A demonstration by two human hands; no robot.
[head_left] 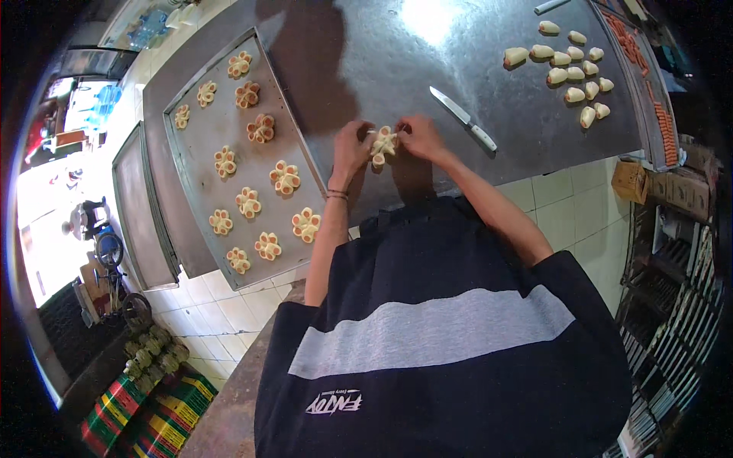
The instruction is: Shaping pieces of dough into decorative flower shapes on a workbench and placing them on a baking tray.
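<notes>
Both hands pinch one flower-shaped dough piece (382,145) over the steel table (366,46): the left hand (353,149) grips its left side, the right hand (418,137) its right. A knife (463,117) lies just right of the right hand, and plain dough rolls (573,65) sit well beyond it. The baking tray (191,175) of shaped flower pieces (260,128) lies left of the left hand.

Both hands, L (351,149) & R (418,137), fingers pinched inward, wrists close.
</notes>
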